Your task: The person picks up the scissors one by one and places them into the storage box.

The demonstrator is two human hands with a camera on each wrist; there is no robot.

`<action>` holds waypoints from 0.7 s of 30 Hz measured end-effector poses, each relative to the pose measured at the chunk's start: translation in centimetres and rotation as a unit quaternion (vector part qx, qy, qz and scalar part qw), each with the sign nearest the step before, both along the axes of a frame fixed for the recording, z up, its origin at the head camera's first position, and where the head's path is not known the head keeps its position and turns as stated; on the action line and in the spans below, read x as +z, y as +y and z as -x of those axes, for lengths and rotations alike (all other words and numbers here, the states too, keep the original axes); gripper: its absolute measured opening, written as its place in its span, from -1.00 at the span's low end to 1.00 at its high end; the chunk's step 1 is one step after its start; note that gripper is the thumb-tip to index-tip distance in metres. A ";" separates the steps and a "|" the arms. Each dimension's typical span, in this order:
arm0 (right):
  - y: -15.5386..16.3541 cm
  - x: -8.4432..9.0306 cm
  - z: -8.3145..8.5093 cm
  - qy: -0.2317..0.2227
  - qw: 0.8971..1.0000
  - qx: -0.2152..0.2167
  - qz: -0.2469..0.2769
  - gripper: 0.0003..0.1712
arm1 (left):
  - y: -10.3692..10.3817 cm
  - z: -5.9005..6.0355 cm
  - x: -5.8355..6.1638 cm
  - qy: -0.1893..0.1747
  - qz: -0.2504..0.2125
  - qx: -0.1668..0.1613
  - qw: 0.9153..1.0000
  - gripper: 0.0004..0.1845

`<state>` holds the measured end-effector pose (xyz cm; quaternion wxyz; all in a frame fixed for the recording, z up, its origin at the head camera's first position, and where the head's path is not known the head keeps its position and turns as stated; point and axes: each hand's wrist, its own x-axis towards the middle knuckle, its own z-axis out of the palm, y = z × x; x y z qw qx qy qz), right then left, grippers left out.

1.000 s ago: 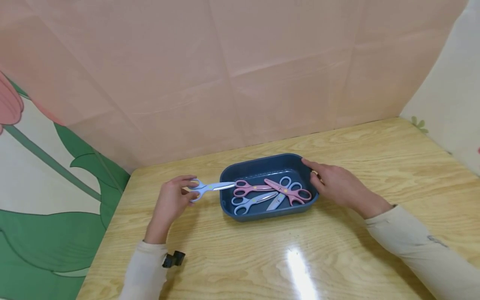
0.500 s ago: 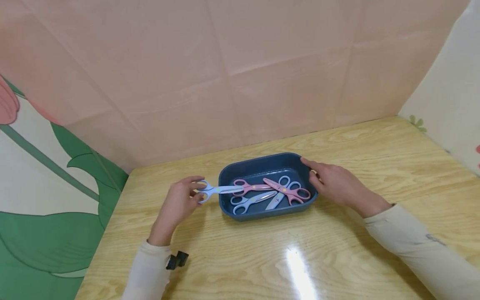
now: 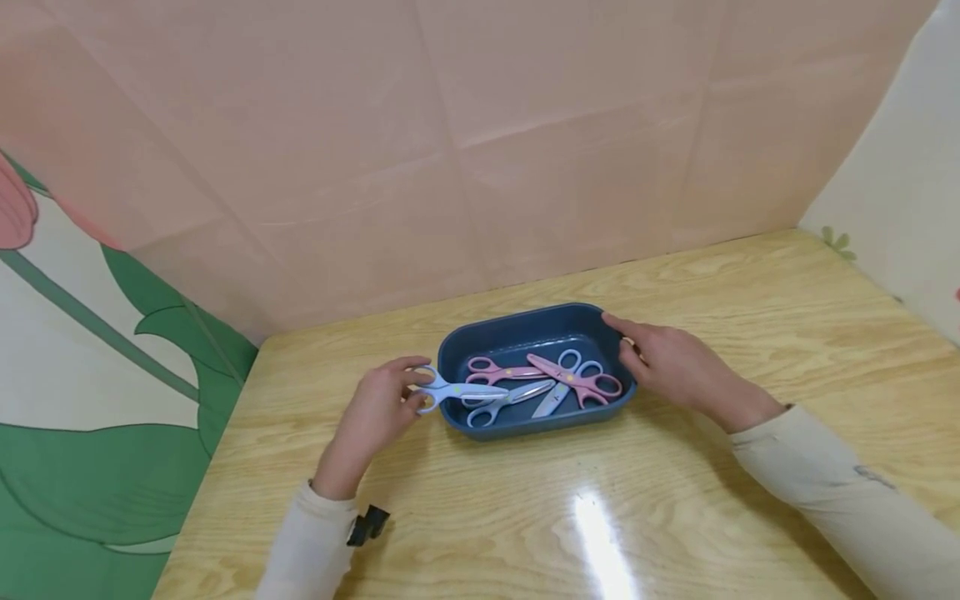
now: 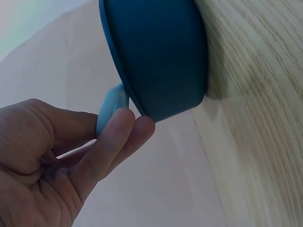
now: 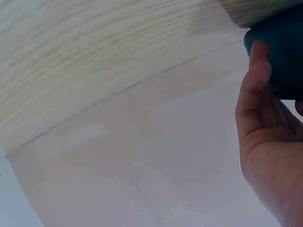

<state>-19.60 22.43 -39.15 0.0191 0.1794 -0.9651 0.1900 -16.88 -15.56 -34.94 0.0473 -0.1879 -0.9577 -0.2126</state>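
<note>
My left hand (image 3: 384, 408) pinches the handle loops of light blue scissors (image 3: 459, 390), whose blades point right over the left rim of a dark blue bin (image 3: 517, 333). In the left wrist view, thumb and fingers hold the scissors' handle (image 4: 111, 105) close beside the bin's outer wall (image 4: 158, 52). My right hand (image 3: 671, 367) grips the bin's right end; the right wrist view shows its fingers against the outer wall. Inside the bin lie pink scissors (image 3: 506, 374), blue scissors (image 3: 495, 407), and pink scissors (image 3: 577, 382) crossed over another blue pair (image 3: 553, 402).
The bin stands on a wood-grain table (image 3: 480, 517). Behind the table rises a pink covering (image 3: 465, 167). A wall with a painted plant (image 3: 165, 367) is at the left, and a pale wall (image 3: 900, 208) at the right.
My left hand has moved right with the blue scissors, bringing the blades from the bin's left rim to over the scissors inside. The right hand stays on the bin.
</note>
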 end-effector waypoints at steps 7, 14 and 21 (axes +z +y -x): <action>-0.1 0.0 0.0 0.001 1.000 0.001 0.003 -0.41 | 0.5 -0.4 0.1 0.011 -0.005 0.014 1.000 -0.78; -0.1 0.0 0.0 0.002 1.000 0.001 0.004 -0.41 | 0.6 -0.5 0.0 0.040 -0.012 0.012 0.999 -0.80; -0.1 -0.2 0.1 0.005 1.000 0.002 0.001 -0.41 | 1.2 -0.7 0.5 0.022 0.022 0.015 0.999 -0.82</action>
